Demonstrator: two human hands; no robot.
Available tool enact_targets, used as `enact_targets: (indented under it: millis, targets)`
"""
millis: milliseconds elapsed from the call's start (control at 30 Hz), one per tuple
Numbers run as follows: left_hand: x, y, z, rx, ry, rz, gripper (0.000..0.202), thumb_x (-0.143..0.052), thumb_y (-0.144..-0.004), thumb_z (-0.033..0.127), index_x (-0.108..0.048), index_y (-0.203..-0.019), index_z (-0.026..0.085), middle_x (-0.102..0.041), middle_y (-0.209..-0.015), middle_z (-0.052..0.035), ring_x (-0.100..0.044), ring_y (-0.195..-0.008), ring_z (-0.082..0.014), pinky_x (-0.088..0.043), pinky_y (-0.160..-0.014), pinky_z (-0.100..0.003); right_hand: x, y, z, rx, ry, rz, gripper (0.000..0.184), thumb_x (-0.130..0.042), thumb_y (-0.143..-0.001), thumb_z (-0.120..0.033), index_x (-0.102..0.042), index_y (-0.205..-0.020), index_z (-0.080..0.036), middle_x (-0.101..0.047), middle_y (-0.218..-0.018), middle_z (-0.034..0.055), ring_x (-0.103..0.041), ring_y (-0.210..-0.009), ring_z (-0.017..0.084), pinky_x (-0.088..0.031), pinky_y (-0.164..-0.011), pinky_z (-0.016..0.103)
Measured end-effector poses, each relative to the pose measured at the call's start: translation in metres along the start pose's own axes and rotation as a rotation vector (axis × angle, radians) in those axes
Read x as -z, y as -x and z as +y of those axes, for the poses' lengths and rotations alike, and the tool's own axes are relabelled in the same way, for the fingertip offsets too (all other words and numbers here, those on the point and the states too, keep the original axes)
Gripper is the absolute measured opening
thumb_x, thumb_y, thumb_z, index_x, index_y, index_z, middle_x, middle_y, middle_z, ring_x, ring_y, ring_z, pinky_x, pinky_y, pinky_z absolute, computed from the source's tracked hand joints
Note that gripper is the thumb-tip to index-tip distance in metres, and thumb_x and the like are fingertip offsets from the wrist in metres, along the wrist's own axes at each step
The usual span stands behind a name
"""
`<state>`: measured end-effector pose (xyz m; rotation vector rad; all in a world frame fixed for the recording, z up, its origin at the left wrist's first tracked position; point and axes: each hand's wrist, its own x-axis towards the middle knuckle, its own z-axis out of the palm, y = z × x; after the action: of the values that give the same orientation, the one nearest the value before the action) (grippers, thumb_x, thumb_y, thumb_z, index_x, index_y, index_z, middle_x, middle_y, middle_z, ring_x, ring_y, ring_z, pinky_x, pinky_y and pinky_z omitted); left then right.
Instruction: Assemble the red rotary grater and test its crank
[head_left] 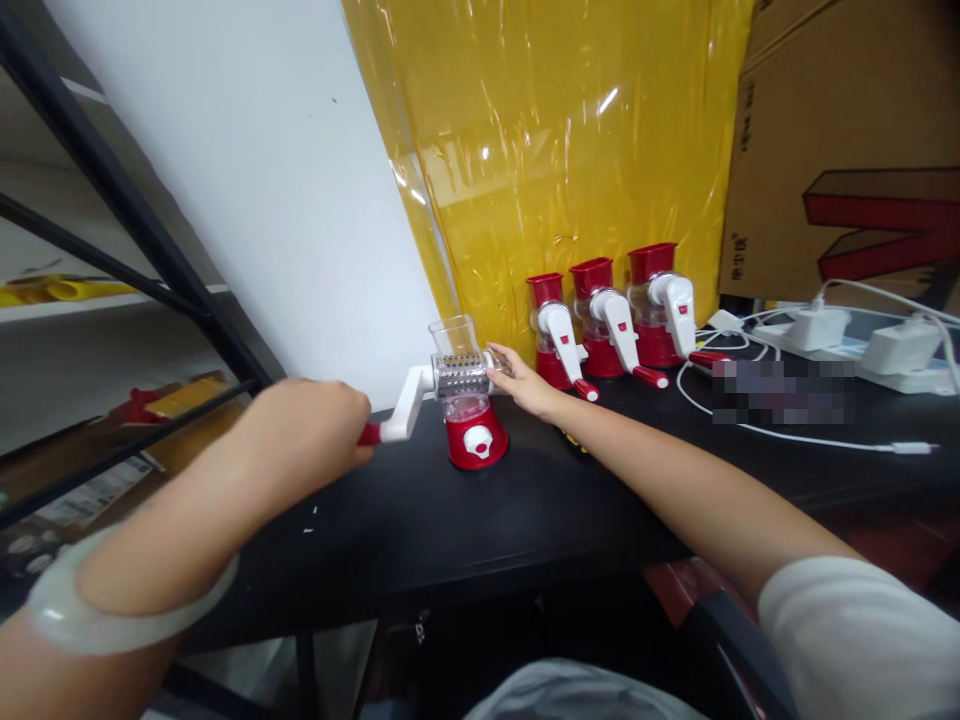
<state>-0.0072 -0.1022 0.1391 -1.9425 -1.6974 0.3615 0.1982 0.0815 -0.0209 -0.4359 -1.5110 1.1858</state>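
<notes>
A rotary grater (478,440) with a red base, a clear hopper and a perforated metal drum (460,374) stands upright on the black table. My left hand (311,432) is closed around the red grip of its white crank handle (409,402), which points left and down from the drum. On the opposite side, my right hand (519,380) holds the body near the drum's end, its thumb and fingers against the housing. Part of that housing is hidden behind the hand. The hopper's top is uncovered.
Three assembled red-and-white rotary graters (613,320) stand in a row behind my right arm. White chargers and cables (821,328) lie at the right, before a cardboard box (847,130). Yellow plastic sheeting (570,120) hangs behind. A black-framed shelf (127,190) is at the left.
</notes>
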Motion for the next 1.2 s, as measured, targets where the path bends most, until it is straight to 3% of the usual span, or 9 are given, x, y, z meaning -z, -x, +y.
enact_targets:
  millis: [133, 267, 367, 467, 633, 767, 900, 1033, 1200]
  targets:
    - [0.037, -0.015, -0.014, 0.104, -0.191, 0.129, 0.035, -0.055, -0.083, 0.047, -0.070, -0.079, 0.016, -0.065, -0.073, -0.0114, -0.064, -0.067, -0.0273, -0.049, -0.066, -0.039, 0.000, -0.001, 0.002, 0.005, -0.001, -0.001, 0.075, -0.066, -0.079, -0.045, -0.033, -0.142, -0.023, -0.038, -0.147, 0.0139, -0.048, -0.129, 0.024, -0.040, -0.108, 0.045]
    - [0.042, -0.059, -0.026, 0.224, -0.199, 0.250, 0.031, -0.050, -0.088, 0.042, -0.069, -0.086, 0.018, -0.068, -0.082, -0.0142, -0.065, -0.076, -0.0295, -0.046, -0.064, -0.037, 0.000, -0.001, 0.003, -0.008, -0.006, -0.005, 0.076, -0.066, -0.079, -0.046, -0.031, -0.144, -0.024, -0.037, -0.149, 0.0136, -0.047, -0.129, 0.025, -0.042, -0.107, 0.047]
    - [0.023, -0.094, -0.033, 0.254, -0.186, 0.345, 0.035, -0.039, -0.093, 0.038, -0.067, -0.097, 0.017, -0.069, -0.095, -0.0161, -0.063, -0.087, -0.0299, -0.045, -0.074, -0.040, 0.001, -0.002, 0.003, -0.002, 0.012, -0.010, 0.075, -0.065, -0.080, -0.046, -0.032, -0.144, -0.026, -0.038, -0.149, 0.0114, -0.045, -0.132, 0.024, -0.038, -0.110, 0.047]
    - [-0.007, -0.119, -0.035, 0.184, -0.130, 0.412, 0.040, -0.027, -0.098, 0.030, -0.059, -0.112, 0.011, -0.067, -0.103, -0.0176, -0.061, -0.093, -0.0280, -0.044, -0.078, -0.039, 0.002, -0.002, 0.004, 0.011, 0.038, 0.000, 0.079, -0.067, -0.079, -0.047, -0.032, -0.145, -0.022, -0.038, -0.149, 0.0140, -0.044, -0.133, 0.025, -0.035, -0.112, 0.046]
    - [-0.070, -0.135, -0.026, 0.189, -0.096, 0.349, 0.037, -0.026, -0.097, 0.018, -0.056, -0.117, 0.011, -0.063, -0.112, -0.0190, -0.057, -0.102, -0.0294, -0.044, -0.077, -0.037, 0.003, -0.003, 0.006, 0.023, 0.054, -0.008, 0.077, -0.066, -0.079, -0.050, -0.033, -0.144, -0.024, -0.040, -0.148, 0.0126, -0.044, -0.134, 0.024, -0.035, -0.112, 0.046]
    - [-0.114, -0.126, -0.012, 0.074, -0.093, 0.138, 0.035, -0.031, -0.092, 0.010, -0.060, -0.111, 0.011, -0.066, -0.108, -0.0187, -0.062, -0.099, -0.0306, -0.046, -0.075, -0.038, 0.003, -0.003, 0.008, 0.027, 0.051, -0.012, 0.076, -0.065, -0.079, -0.051, -0.033, -0.144, -0.026, -0.043, -0.146, 0.0110, -0.046, -0.132, 0.023, -0.035, -0.112, 0.046]
    - [-0.134, -0.097, 0.002, -0.020, -0.074, 0.018, 0.032, -0.034, -0.091, 0.012, -0.065, -0.100, 0.012, -0.069, -0.101, -0.0179, -0.067, -0.093, -0.0314, -0.048, -0.075, -0.040, 0.002, -0.002, 0.007, 0.005, 0.038, -0.014, 0.079, -0.066, -0.078, -0.052, -0.032, -0.145, -0.025, -0.041, -0.148, 0.0118, -0.046, -0.132, 0.024, -0.038, -0.111, 0.046]
    - [-0.123, -0.058, 0.012, -0.105, -0.050, -0.071, 0.024, -0.045, -0.088, 0.017, -0.067, -0.092, 0.013, -0.070, -0.095, -0.0180, -0.068, -0.090, -0.0332, -0.050, -0.072, -0.040, 0.001, -0.001, 0.004, 0.000, 0.013, -0.013, 0.077, -0.066, -0.079, -0.049, -0.032, -0.144, -0.027, -0.038, -0.150, 0.0111, -0.044, -0.133, 0.024, -0.038, -0.110, 0.046]
    - [-0.086, -0.020, 0.019, -0.147, -0.036, -0.168, 0.017, -0.053, -0.084, 0.021, -0.069, -0.089, 0.016, -0.072, -0.094, -0.0153, -0.069, -0.089, -0.0327, -0.051, -0.069, -0.038, 0.000, 0.000, 0.002, -0.008, 0.010, -0.007, 0.077, -0.066, -0.079, -0.047, -0.031, -0.145, -0.026, -0.037, -0.151, 0.0111, -0.043, -0.135, 0.024, -0.039, -0.110, 0.045]
